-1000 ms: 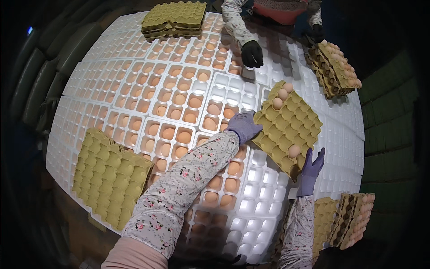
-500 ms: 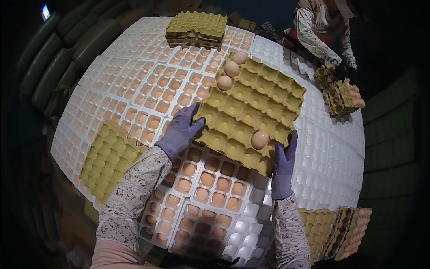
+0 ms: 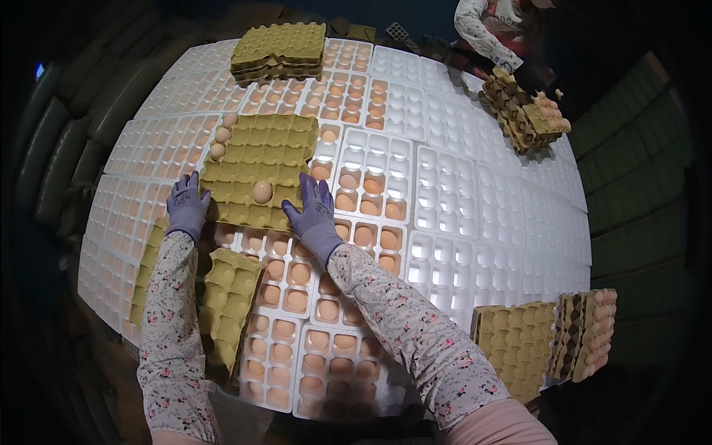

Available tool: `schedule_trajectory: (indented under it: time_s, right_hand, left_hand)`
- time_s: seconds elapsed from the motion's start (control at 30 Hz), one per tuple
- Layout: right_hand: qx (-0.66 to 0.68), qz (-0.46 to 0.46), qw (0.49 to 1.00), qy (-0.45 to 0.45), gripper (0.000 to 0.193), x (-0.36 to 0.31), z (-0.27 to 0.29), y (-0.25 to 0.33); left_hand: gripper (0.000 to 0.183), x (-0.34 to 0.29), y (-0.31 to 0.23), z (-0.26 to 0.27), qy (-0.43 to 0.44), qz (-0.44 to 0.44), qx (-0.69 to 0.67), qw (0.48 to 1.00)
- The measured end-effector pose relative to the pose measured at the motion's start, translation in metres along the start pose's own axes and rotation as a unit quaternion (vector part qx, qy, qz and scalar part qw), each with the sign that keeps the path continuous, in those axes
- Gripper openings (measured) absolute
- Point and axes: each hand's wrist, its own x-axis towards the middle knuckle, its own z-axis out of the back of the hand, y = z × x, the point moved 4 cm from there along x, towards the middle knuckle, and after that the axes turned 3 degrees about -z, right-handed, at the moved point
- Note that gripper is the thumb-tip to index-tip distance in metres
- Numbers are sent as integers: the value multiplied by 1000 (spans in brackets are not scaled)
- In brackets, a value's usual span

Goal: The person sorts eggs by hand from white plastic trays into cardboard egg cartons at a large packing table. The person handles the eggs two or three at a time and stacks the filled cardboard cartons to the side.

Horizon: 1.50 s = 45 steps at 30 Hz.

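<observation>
A yellowish pulp egg tray (image 3: 259, 152) lies over the left part of a large spread of white egg packs. Three eggs (image 3: 217, 151) sit along its far-left corner, and a single egg (image 3: 262, 192) rests in a cup close to its near edge. My left hand (image 3: 187, 208), in a purple glove, is at the tray's left edge with its fingers stretched out. At the right edge my gloved right hand (image 3: 315, 222) has its fingers spread, the thumb against the tray's near corner. Below the tray, white packs (image 3: 297, 297) hold brown eggs.
Stacked pulp trays (image 3: 278, 48) stand at the far left. More pulp trays (image 3: 230, 304) lie beside my left forearm. Unfilled white packs (image 3: 445, 267) extend rightward. Egg-loaded trays (image 3: 582, 337) stand near right; another person (image 3: 489, 37) works beside a tray stack (image 3: 523, 111) at far right.
The pulp tray has moved left and down onto the packs, with its eggs still on it. My hands have gone left with it, and their fingers have straightened from their hold.
</observation>
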Motion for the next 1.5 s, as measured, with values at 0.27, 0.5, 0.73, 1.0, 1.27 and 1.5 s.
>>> schedule_trajectory:
  time_s: [0.27, 0.5, 0.73, 1.0, 1.27, 1.5]
  right_hand:
    - [-91, -32, 994, 54, 60, -246, 280, -53]
    - [-223, -332, 906, -138, 50, -433, 521, -267]
    - [-27, -207, 977, -53, 50, -456, 527, -231]
    - [99, -117, 985, -77, 56, -381, 462, -111]
    - [131, -123, 977, 111, 61, -348, 331, -55]
    - [156, -182, 969, 63, 60, -366, 359, -69]
  left_hand:
    - [52, -221, -245, 44, 184, -231, -431, 853]
    - [76, -409, -424, -2, 272, -161, -439, 841]
    - [100, -460, -478, 40, 227, -105, -593, 766]
    - [88, -401, -259, 88, -160, 132, -683, 700]
    - [87, -365, 109, -23, -301, 354, -440, 769]
    - [96, -332, 50, -43, -219, 336, -673, 622]
